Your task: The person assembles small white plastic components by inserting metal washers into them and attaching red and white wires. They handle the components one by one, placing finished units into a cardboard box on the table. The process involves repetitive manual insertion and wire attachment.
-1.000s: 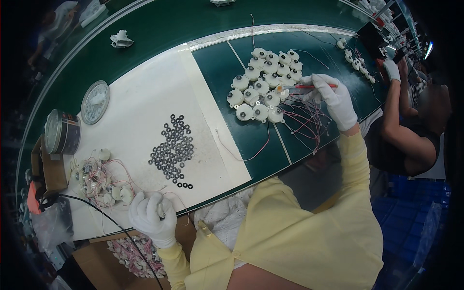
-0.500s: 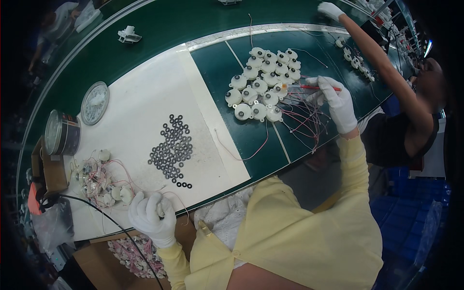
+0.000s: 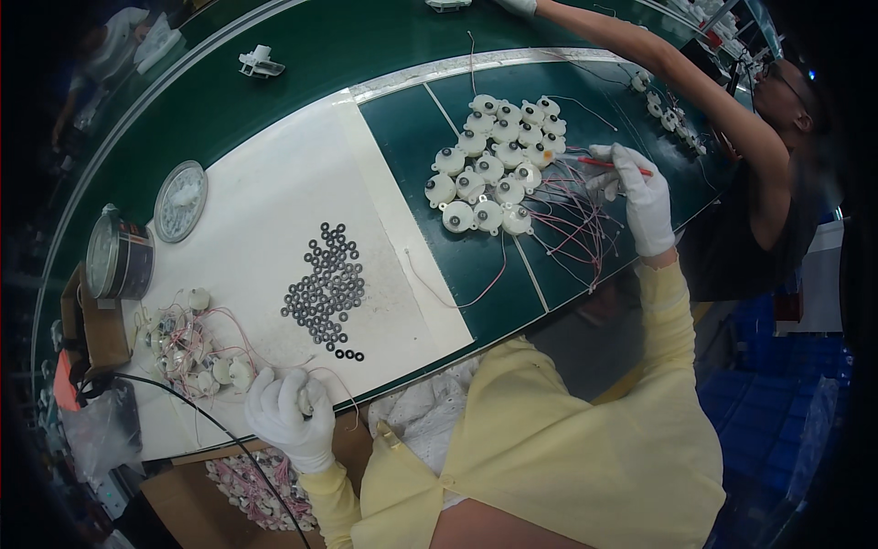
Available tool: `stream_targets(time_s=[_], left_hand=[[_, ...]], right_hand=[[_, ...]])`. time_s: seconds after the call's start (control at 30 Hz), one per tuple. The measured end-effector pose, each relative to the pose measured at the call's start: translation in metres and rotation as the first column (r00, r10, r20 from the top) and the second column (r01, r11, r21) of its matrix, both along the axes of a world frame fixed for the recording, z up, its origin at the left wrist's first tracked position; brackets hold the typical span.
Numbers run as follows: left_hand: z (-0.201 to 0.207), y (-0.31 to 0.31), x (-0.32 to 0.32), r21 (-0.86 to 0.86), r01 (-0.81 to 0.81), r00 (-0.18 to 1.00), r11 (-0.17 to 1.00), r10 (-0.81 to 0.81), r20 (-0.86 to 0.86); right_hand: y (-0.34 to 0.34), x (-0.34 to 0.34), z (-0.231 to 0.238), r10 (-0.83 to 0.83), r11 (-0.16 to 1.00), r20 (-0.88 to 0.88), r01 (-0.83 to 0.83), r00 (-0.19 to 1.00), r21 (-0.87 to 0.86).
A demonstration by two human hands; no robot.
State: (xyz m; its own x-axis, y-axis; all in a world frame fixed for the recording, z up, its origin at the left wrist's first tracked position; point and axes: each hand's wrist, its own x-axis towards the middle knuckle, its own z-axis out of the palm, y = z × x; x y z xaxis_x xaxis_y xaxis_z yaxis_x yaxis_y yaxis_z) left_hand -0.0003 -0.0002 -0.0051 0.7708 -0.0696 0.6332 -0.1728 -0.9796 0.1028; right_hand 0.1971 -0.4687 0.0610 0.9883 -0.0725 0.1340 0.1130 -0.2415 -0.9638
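My right hand (image 3: 640,197), in a white glove, pinches a slim red-handled brush (image 3: 615,165). The brush's pale front end points left to the right edge of a cluster of round white motors (image 3: 489,167), where an orange spot shows on one motor. These motors stand close together with dark centre pieces up, and their pink and white wires (image 3: 576,220) fan out below my right hand. At the table's near edge, my gloved left hand (image 3: 291,419) is closed around a small greyish thing mostly hidden by the fingers. A pink wire (image 3: 343,380) curves beside it.
Many small black rings (image 3: 325,284) lie on the white sheet. Left are a heap of wired motors (image 3: 187,352), a tin (image 3: 119,254) and a round lid (image 3: 180,201). A black cable (image 3: 197,403) crosses the near-left corner. A co-worker's arm (image 3: 640,46) reaches over the far right.
The brush's front end and the orange spot have shifted slightly up and right to another motor. My left hand stays nearly still. The co-worker's hand has moved left, to the top edge.
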Motion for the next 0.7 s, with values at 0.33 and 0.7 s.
stream_targets(time_s=[0.33,0.7], left_hand=[[-0.001,0.0,-0.001,0.001,-0.016,1.0,1.0,0.016,-0.011],[-0.002,0.0,-0.001,0.003,-0.006,1.0,1.0,0.006,-0.004]], right_hand=[[0.018,0.017,-0.001,-0.122,0.992,-0.085,0.124,0.989,0.02],[0.001,0.013,-0.009,-0.118,0.988,-0.09,0.126,0.989,0.089]])
